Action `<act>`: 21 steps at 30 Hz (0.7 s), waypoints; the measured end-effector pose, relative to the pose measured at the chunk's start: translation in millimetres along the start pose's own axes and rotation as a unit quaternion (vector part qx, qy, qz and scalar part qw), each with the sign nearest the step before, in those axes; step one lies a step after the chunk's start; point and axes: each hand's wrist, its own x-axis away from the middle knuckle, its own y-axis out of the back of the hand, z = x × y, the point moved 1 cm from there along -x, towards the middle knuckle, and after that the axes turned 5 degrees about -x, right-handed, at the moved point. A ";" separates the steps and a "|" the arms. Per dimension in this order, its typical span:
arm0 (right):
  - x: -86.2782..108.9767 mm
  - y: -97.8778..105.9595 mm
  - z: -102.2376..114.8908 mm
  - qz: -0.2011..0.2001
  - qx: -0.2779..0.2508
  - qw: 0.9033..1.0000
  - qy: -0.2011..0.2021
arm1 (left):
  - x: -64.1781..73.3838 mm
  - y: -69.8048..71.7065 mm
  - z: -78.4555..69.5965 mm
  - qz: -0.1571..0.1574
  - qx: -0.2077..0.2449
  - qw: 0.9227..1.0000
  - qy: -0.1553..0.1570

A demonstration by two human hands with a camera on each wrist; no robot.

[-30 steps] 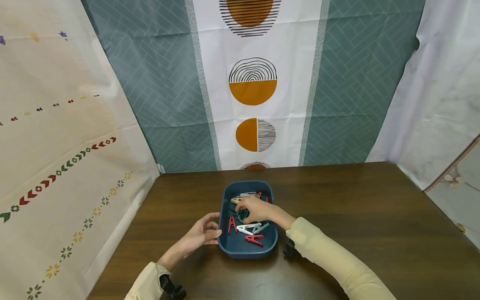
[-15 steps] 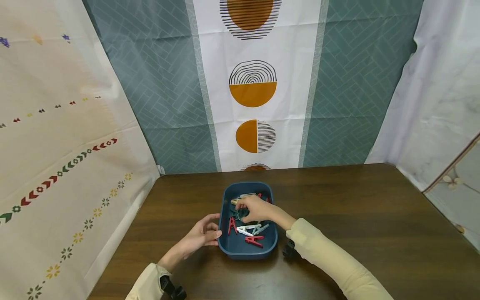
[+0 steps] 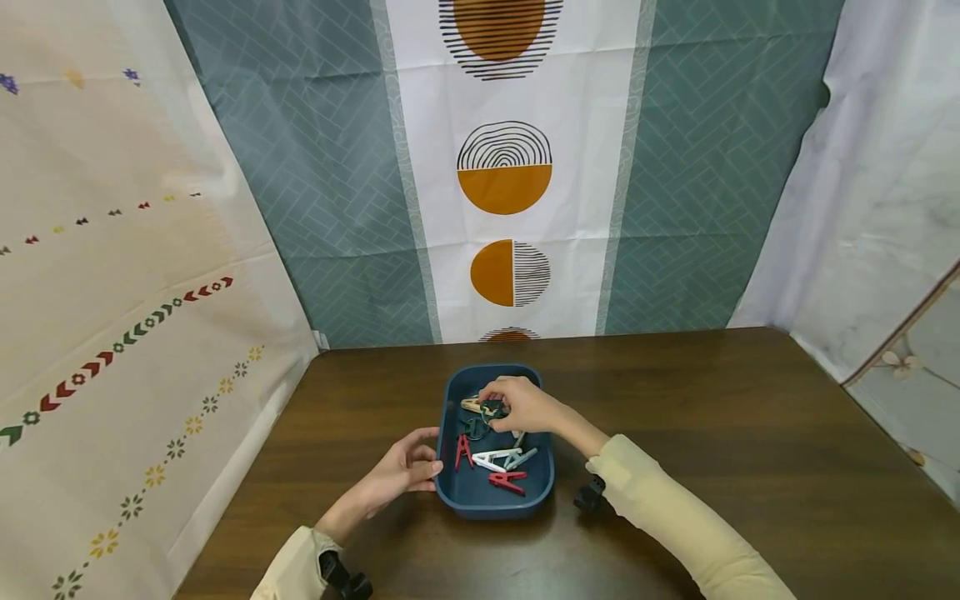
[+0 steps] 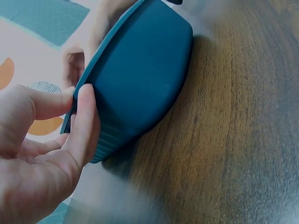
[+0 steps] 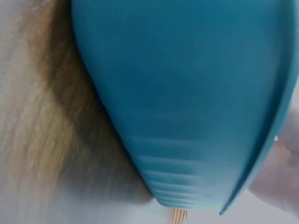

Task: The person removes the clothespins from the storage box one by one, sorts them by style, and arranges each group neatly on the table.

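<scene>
A blue plastic tub [image 3: 495, 508] stands on the table, holding clothespins. My left hand [image 3: 397, 469] pinches its left rim between thumb and fingers, as the left wrist view shows on the tub wall [image 4: 140, 65]. Over the tub's far half, my right hand [image 3: 529, 405] holds a small dark green clip [image 3: 492, 409] in its fingertips. Beneath it lies another dark green piece [image 3: 472, 428], partly hidden. Red clothespins [image 3: 508, 481], a white clothespin [image 3: 491, 461], a pale green one [image 3: 521, 458] and a cream one [image 3: 470, 404] lie inside. The right wrist view mostly shows the tub's outer wall [image 5: 177, 93].
The brown wooden table [image 3: 675, 433] extends to both sides of the tub. A grey-green and white patterned cloth [image 3: 345, 208] hangs behind it. A white patterned cloth [image 3: 150, 375] borders the left, and a pale cloth [image 3: 862, 250] the right.
My right hand has risen and moved slightly right and away, bringing the dark green clip off the pile. The left hand keeps its place on the rim.
</scene>
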 end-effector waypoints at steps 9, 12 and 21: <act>15.3 11.7 3.7 -0.042 -0.008 0.999 -0.012 | -0.9 -0.5 0.8 0.002 0.005 1.000 -0.003; 20.4 16.2 5.3 -0.068 -0.008 0.997 -0.018 | -1.1 -0.1 1.3 0.003 0.004 1.000 -0.002; 35.0 27.5 -0.9 -0.117 -0.031 0.992 -0.043 | 0.6 0.7 0.6 -0.001 -0.001 1.000 -0.006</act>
